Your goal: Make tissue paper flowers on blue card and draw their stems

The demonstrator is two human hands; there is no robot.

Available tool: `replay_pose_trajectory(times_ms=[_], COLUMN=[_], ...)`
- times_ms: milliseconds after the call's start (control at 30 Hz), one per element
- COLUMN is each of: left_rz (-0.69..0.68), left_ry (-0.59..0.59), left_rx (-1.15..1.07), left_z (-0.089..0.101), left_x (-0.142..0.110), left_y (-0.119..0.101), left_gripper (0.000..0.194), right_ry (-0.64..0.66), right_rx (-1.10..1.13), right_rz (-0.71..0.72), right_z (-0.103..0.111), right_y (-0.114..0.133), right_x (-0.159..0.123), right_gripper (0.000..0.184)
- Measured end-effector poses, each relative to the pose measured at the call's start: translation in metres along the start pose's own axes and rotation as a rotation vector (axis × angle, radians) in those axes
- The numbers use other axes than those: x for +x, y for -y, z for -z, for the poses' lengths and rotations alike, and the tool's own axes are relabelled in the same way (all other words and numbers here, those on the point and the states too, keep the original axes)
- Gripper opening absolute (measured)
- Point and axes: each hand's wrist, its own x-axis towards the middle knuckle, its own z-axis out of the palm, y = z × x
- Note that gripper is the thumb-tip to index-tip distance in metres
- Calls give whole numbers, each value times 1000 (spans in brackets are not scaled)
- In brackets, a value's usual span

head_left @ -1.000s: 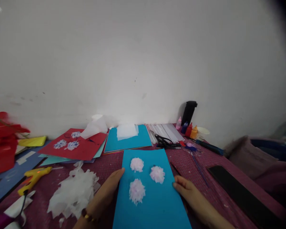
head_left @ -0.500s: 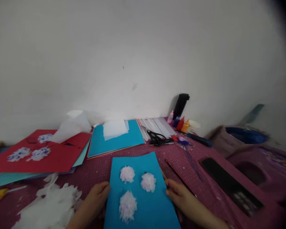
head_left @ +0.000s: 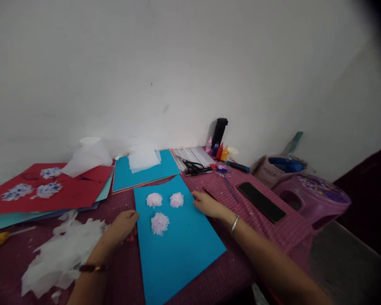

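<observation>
A bright blue paper sheet (head_left: 178, 241) lies on the dark red mat in front of me. On it sit three fluffy pale pink tissue puffs: one (head_left: 154, 200) at the upper left, one (head_left: 177, 199) at the upper right, one (head_left: 159, 223) lower down. My left hand (head_left: 123, 222) rests at the sheet's left edge, fingers curled on the paper's border. My right hand (head_left: 206, 204) lies at the sheet's right edge, fingers touching it. A bracelet is on each wrist.
A heap of white tissue scraps (head_left: 63, 254) lies left. Behind are a red sheet (head_left: 66, 192) with puffs, a stack of blue paper (head_left: 146, 173), scissors (head_left: 193, 167), small paint bottles (head_left: 219, 151), a black flask (head_left: 219, 131), a black phone-like slab (head_left: 260, 201), a purple stool (head_left: 314, 197).
The view has swung right and pulled back, showing the table's right edge and the stool. Both hands stay at the blue sheet's edges; the sheet now lies turned a little.
</observation>
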Motion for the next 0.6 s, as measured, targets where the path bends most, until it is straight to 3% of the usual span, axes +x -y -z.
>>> replay_pose_trajectory(times_ms=[100,267,600], left_rz=[-28,-114,-34], left_ry=[52,24,-53], left_rx=[130,365,684], left_z=[6,11,2], left_x=[0,-2,-26], left_y=[4,4,-23], left_gripper=[33,35,35], right_ry=[-13,-3,15], right_rx=[-49,-83,-61], right_rz=[30,50,132], right_z=[-3,-5,-1], right_y=[1,-5,-15], right_x=[5,4,-4], right_gripper=[29,30,36])
